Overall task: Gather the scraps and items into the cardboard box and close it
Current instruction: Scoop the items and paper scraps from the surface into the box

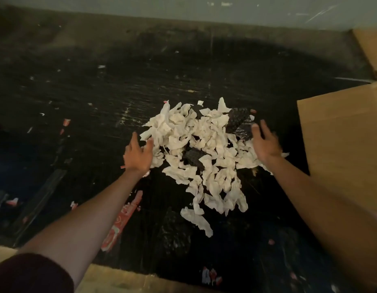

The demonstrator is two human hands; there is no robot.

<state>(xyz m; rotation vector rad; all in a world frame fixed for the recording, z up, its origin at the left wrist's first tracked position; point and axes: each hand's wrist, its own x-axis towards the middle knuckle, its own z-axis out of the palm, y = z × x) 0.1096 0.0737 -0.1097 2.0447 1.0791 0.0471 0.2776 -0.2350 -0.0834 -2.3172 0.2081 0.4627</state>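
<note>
The step in hand looks like gathering: 2 bare hands flank 1 heap of scraps on the dark bench, with nothing lifted yet. The left hand (pixel 137 154) rests at the heap's left edge, its fingers (pixel 149 143) spread wide and touching the outermost paper, holding nothing. The pile of white paper scraps (pixel 204 153) lies about mid-bench, too many crumpled pieces to count; at least 2 dark textured pieces (pixel 236 120) show in it, 1 near its middle and 1 at its far right. The right hand (pixel 265 142) sits at the heap's right edge, fingers (pixel 256 131) open and empty, blurred. The cardboard box (pixel 342 149) is just beside it at the bench's right edge, 1 flap showing, its inside out of view. Next, I judge, both hands must press inward, scoop, and carry the load right into the box.
</note>
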